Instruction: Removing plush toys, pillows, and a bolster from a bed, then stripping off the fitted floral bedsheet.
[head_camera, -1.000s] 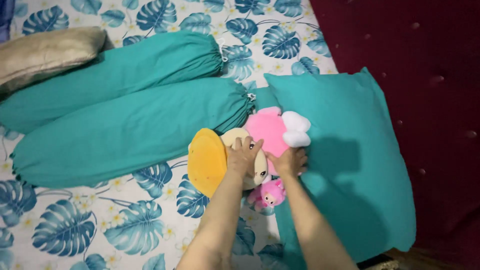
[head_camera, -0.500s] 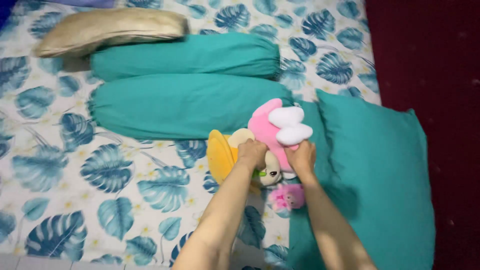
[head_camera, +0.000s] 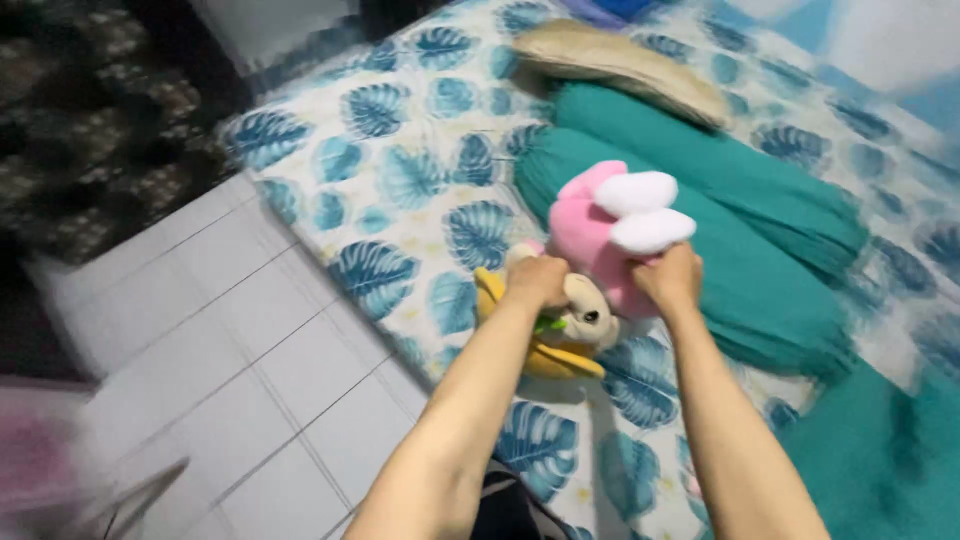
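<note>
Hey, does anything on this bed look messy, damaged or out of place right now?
Nothing looks spilled or torn. The left hand and right hand grip a bundle of soft toys above the leaf-print sheet. The teal bolsters and beige pillow lie side by side. The picture is blurred.

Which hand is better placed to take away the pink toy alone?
The right hand, probably. It alone grips the pink toy, just under its white ears. The left hand sits lower, on the beige and yellow toy.
</note>
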